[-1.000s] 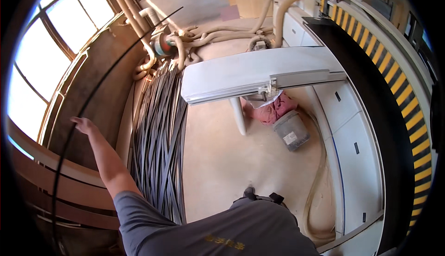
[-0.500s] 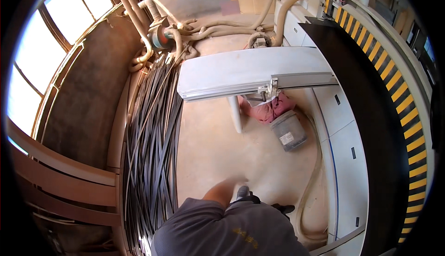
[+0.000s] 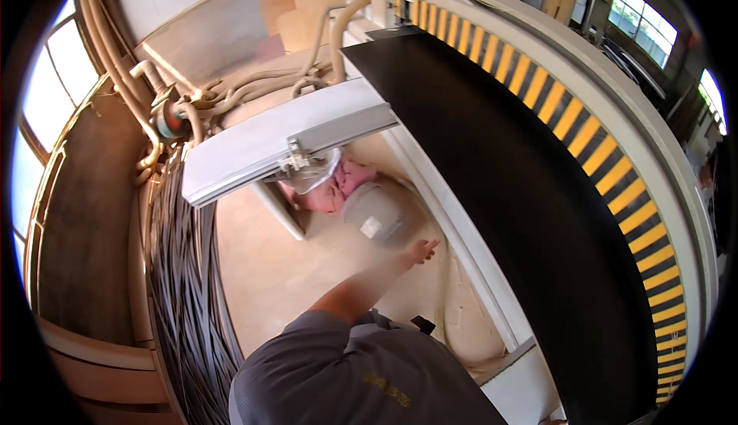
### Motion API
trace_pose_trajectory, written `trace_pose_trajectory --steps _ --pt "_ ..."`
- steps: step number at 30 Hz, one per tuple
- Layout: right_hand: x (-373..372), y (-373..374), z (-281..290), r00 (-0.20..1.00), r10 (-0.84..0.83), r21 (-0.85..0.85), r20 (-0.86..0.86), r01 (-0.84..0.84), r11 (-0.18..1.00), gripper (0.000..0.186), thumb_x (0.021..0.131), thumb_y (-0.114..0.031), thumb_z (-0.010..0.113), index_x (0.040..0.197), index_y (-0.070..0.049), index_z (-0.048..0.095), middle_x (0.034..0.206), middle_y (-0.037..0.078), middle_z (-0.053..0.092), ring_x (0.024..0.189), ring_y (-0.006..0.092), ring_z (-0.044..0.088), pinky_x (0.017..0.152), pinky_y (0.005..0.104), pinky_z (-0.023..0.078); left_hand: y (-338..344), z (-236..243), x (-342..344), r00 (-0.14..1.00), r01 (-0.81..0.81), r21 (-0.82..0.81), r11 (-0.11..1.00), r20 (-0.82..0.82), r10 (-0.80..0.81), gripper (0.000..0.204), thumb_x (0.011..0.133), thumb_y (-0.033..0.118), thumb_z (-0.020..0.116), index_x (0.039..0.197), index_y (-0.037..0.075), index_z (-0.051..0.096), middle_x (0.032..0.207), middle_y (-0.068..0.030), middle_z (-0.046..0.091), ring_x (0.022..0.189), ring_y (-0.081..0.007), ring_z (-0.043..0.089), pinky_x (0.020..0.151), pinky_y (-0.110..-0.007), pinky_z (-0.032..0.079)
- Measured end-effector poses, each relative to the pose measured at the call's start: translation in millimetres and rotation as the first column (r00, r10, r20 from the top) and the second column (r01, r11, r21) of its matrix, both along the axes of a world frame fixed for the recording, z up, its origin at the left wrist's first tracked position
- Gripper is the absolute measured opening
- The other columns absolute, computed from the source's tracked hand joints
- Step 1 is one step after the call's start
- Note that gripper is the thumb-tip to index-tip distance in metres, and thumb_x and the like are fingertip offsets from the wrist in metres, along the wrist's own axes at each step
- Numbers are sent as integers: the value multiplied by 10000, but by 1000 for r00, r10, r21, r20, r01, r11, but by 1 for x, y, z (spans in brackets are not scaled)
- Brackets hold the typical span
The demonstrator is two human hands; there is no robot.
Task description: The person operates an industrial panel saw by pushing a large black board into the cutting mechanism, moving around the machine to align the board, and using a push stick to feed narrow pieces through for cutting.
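Observation:
My left hand (image 3: pixel 423 252) reaches out over the floor, in front of the dark bucket (image 3: pixel 374 213). At least one finger is stretched out, and nothing shows in the hand. To its right a long black board (image 3: pixel 492 186) lies on the machine. Only a sliver of my right hand (image 3: pixel 553 420) shows at the lower edge, next to the near end of the board. Its fingers are mostly cut off, so its grip is hidden.
A beam with yellow and black stripes (image 3: pixel 588 144) runs along the board's far side. A pale sliding table (image 3: pixel 284 133) with a metal fence (image 3: pixel 346 129) juts out left, a pink bag (image 3: pixel 327 194) beneath it. Dark strips (image 3: pixel 184 271) lie on the left floor; hoses (image 3: pixel 246 94) run behind.
My view has swung right and nearer the board. My left hand has moved forward and right, from low by my body toward the bucket and machine. My right hand has come into view.

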State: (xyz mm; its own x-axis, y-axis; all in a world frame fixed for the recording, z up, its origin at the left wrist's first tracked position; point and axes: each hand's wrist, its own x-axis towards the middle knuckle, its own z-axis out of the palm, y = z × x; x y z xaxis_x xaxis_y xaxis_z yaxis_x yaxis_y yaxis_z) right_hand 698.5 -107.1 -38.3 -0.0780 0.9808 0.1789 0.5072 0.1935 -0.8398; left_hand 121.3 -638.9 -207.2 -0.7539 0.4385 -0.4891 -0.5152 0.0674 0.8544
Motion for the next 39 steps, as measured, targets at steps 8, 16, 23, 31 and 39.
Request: trace_pose_trajectory --steps 8,16,23,31,39 --pt "74 75 -77 841 -121 -276 -527 -35 960 623 927 -448 704 1342 4 596 1332 174 629 1192 323 600 1044 440 474 162 142 1 900 -382 -30 924 216 379 606 935 555 676 1151 -11 652 1026 -115 715 810 -230 727 710 -345 624" --pt "101 97 -77 545 -570 -723 -616 -102 683 730 895 -474 757 1401 13 557 1426 151 579 1262 302 563 1100 408 438 171 140 5 933 -334 -73 940 119 341 418 977 403 688 1005 -14 679 884 -120 724 759 -248 741 698 -344 642" --pt "101 74 -69 550 -541 -696 -636 -107 710 789 911 -509 717 1467 5 492 1511 150 505 1368 298 476 1144 419 387 155 132 -5 960 -207 39 977 201 196 382 958 419 708 1023 43 684 909 -97 731 784 -222 734 751 -356 632" --pt "102 70 -75 710 -431 -631 -557 -24 775 893 882 -578 717 1521 -26 429 1554 139 455 1393 292 443 1161 412 365 142 133 -51 930 -283 -17 959 239 279 576 856 538 762 1222 118 615 1157 -70 661 1125 -250 624 993 -435 498" --pt "97 75 -75 757 -409 -627 -510 -2 779 922 871 -595 720 1533 -32 413 1561 136 445 1393 291 443 1163 410 363 142 112 -62 941 -329 28 944 99 325 530 894 541 723 1123 66 671 987 -48 708 924 -216 675 881 -419 552"
